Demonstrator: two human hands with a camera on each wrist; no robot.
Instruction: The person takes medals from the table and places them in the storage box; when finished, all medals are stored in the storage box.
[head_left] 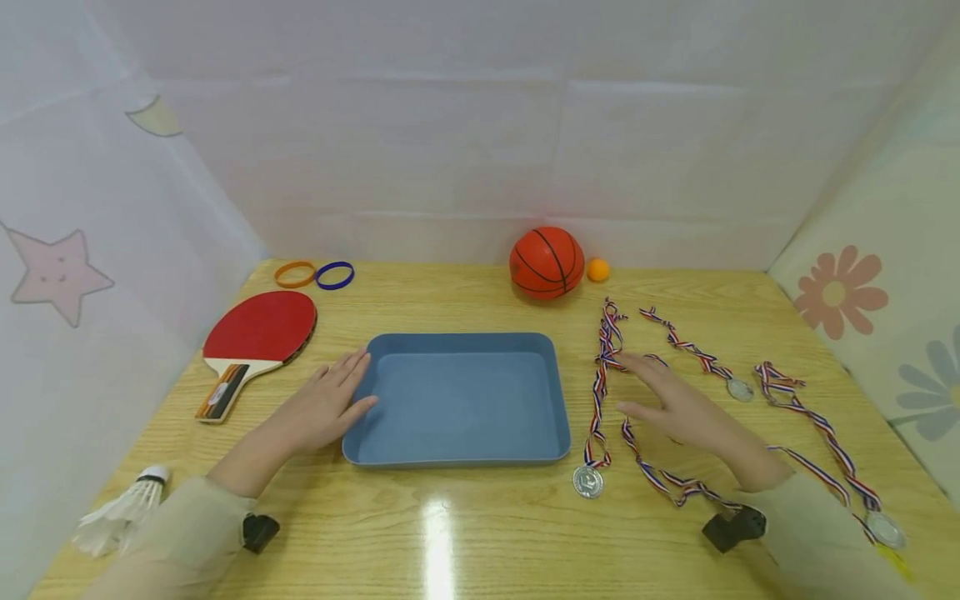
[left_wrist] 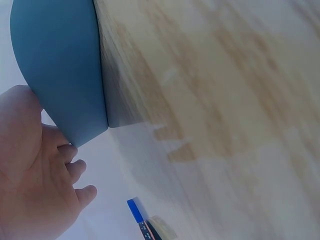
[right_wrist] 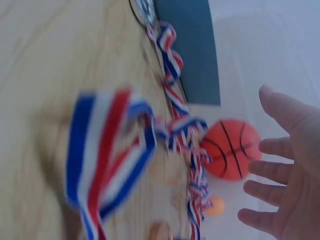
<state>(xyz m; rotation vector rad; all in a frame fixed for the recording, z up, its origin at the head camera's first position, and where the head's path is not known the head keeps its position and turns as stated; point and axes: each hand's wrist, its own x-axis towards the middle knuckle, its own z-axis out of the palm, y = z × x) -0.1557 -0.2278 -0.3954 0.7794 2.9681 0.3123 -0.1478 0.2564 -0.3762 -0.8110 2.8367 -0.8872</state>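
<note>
A blue-grey rectangular tray (head_left: 461, 404) lies in the middle of the wooden table. My left hand (head_left: 318, 404) is at its left rim, with relaxed fingers reaching over the edge; the left wrist view has the fingers against the tray's outer wall (left_wrist: 65, 65). Over the medals on the right hovers my right hand (head_left: 682, 408), fingers extended and holding nothing. Nearest the tray is a silver medal (head_left: 588, 482) with a red, white and blue ribbon (head_left: 599, 392). Another striped ribbon (right_wrist: 102, 150) looms close in the right wrist view, partly hidden under that hand in the head view.
A red table tennis bat (head_left: 262, 325) and a shuttlecock (head_left: 127, 512) are at left. Orange (head_left: 295, 275) and blue wristbands (head_left: 334, 276) lie behind. A red basketball (head_left: 547, 263) and an orange ball (head_left: 597, 270) stand at the back. More medals (head_left: 739, 389) spread rightward.
</note>
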